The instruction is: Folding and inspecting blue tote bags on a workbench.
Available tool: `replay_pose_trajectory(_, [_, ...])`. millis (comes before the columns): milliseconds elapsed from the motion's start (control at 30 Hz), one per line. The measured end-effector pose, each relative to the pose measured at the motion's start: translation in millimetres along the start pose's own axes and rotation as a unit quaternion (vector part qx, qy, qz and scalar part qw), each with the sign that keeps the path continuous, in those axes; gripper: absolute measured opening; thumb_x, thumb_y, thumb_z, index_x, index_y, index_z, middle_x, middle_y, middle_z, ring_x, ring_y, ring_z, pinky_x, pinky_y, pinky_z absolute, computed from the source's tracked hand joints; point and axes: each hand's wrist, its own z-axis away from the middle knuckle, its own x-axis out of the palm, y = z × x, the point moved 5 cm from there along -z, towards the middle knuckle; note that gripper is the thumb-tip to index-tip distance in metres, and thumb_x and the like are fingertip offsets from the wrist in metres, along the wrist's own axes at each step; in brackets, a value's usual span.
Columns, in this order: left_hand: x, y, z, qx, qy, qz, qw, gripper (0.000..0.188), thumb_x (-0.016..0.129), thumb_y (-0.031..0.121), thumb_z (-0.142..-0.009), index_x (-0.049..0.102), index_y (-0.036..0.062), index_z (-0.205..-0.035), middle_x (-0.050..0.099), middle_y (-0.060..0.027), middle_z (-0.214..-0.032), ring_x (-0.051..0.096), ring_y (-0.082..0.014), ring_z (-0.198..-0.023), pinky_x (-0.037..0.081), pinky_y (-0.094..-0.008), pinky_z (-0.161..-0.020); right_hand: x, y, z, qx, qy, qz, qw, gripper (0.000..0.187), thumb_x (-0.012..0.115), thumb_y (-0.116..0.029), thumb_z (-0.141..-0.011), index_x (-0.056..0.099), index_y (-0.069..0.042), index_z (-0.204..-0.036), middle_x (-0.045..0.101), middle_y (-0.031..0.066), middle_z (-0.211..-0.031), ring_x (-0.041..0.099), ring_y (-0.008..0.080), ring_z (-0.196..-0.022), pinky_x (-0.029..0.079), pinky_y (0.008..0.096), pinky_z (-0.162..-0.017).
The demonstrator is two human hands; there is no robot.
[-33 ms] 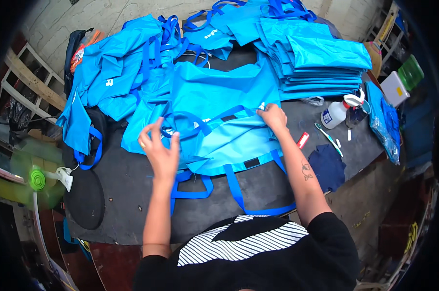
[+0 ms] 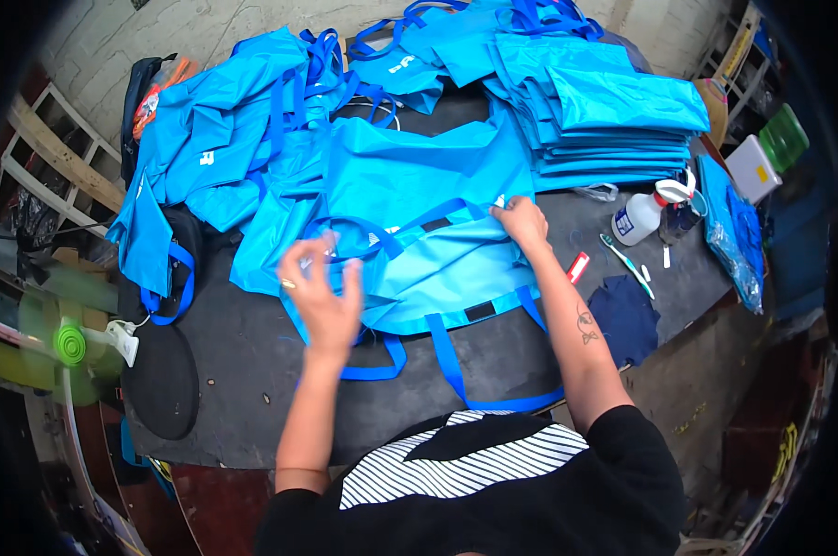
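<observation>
A light-blue tote bag [image 2: 419, 167] with dark blue strap handles [image 2: 451, 371] lies spread in front of me. Its near part is opened toward me, showing paler blue cloth and two short black strips along the edges. My right hand [image 2: 522, 222] pinches the bag's edge on the right side. Over the bag's left part hovers my left hand [image 2: 321, 301], somewhat blurred, fingers apart and with a ring on one of them. A looped handle [image 2: 363, 227] is just beyond its fingertips. Whether those fingertips touch the cloth is hard to see.
Folded blue bags [image 2: 613, 120] are stacked at the back right; loose bags [image 2: 224, 139] heap at the left. On the right are a spray bottle [image 2: 639, 218], a toothbrush [image 2: 628, 267], a dark blue cloth [image 2: 625, 320] and plastic-wrapped blue material [image 2: 736, 241]. A green fan [image 2: 69, 343] stands left.
My left hand has shifted a little to the right, and the bag's left near corner has moved under it. My right hand keeps its place on the edge.
</observation>
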Motion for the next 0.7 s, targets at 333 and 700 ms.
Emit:
replay_pose_trajectory(333, [25,-26,48,-0.171,-0.360,0.165,0.902,0.032,0.068,0.006,-0.076,0.068,0.0120,-0.107,0.057,-0.0179,-0.110,0.059,-0.0319,-0.096,0.047,-0.0372,-0.083,-25,9,-25,-0.141,-0.102,-0.270,0.947,0.039,0.083,-0.032,-0.065,0.054,-0.005,-0.065,0.057,0.0037,-0.065,0.050,0.0119,-0.063,0.042,0.0294,-0.058])
replay_pose_trajectory(700, [104,47,2,0.016,-0.304,-0.007,0.953,0.033,0.065,0.006,-0.078,0.067,0.0139,-0.110,0.057,-0.0180,-0.113,0.052,-0.0332,-0.110,0.040,-0.0425,-0.095,2,-11,2,-0.072,-0.130,-0.091,0.985,0.057,0.079,-0.052,-0.061,0.062,-0.003,-0.086,0.067,0.0205,-0.093,0.065,0.0326,-0.091,0.049,0.0414,-0.081])
